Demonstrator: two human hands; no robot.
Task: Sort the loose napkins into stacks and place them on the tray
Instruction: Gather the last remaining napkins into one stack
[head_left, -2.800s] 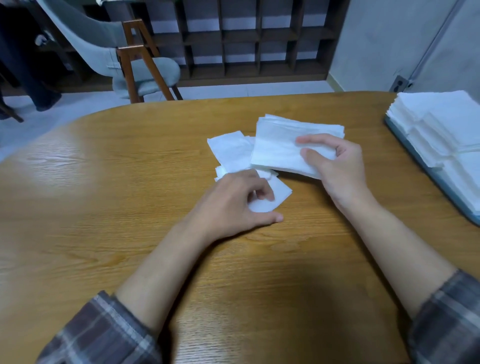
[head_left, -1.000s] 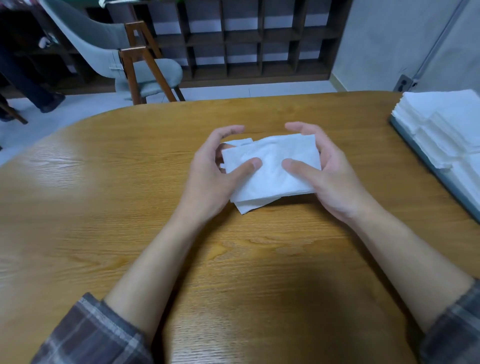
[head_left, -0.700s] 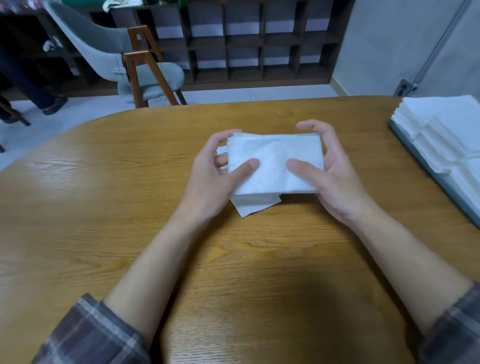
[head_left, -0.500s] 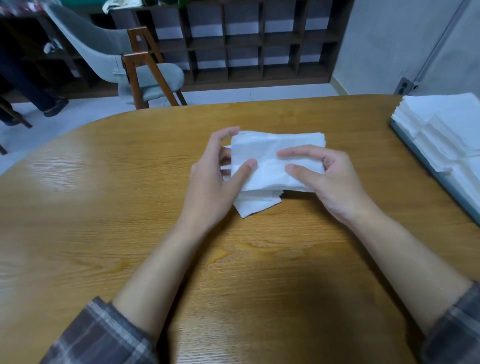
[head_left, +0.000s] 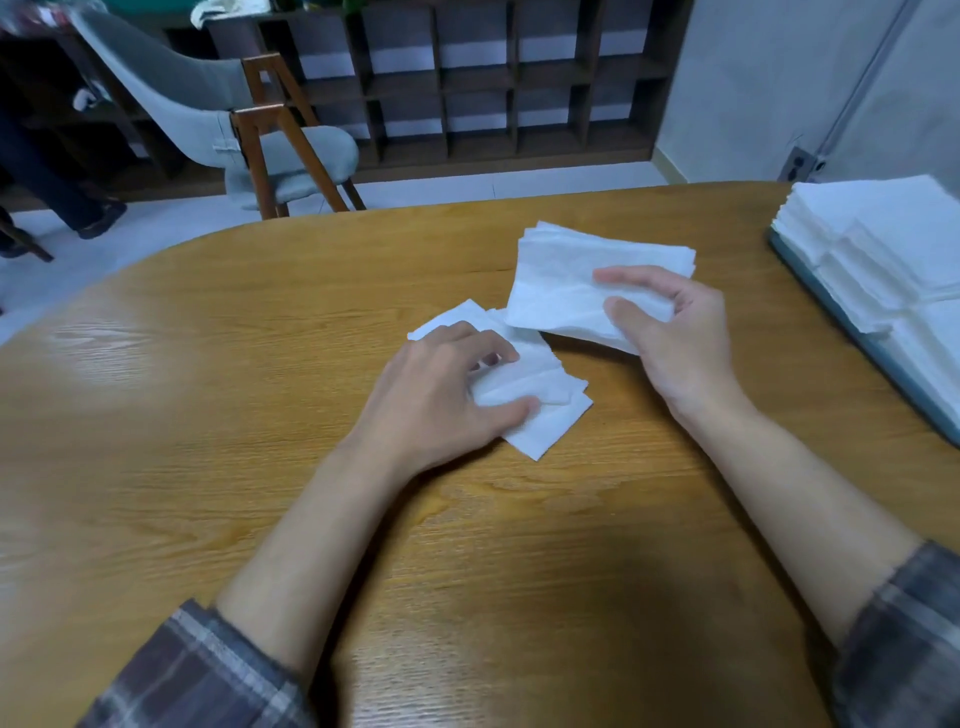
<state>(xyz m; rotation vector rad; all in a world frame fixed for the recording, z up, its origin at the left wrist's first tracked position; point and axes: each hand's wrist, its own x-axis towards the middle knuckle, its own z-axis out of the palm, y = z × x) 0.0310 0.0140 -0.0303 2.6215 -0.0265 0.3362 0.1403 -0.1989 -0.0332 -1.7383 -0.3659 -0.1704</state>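
Nearest, at 6 o'clock, two plaid sleeves (head_left: 197, 670) are framing bare forearms that are reaching out over the wooden bench (head_left: 260, 415). Straight ahead at 12 o'clock the left hand (head_left: 447, 395) is lying on the loose napkins (head_left: 540, 410). Its fingers are curling over their far edge and its thumb is bearing down on the near side, so it is pinching the top sheets rather than lying spread. That hold is probably pinning the little heap so that nothing is sliding while a sheet is being picked off. The heap is lying flat on the bench, fanned and unsquared, and is poking out from under the hand toward 3 o'clock.

Just beyond, at 1 o'clock, the right hand (head_left: 675, 332) is clamping the gathered stack (head_left: 566, 280) by its right end between thumb and fingers. The stack is tilting, and its near left corner is hanging over the heap; whether the two are touching cannot be told. Holding it on that side is likely setting the sorted sheets apart and ready for the next one.

At 2 o'clock, well apart from both hands, the tray (head_left: 878, 351) is carrying finished stacks (head_left: 883, 249). Farther off, a chair (head_left: 280, 156) is standing at 11 o'clock and dark shelving (head_left: 493, 88) is running along the wall at 12
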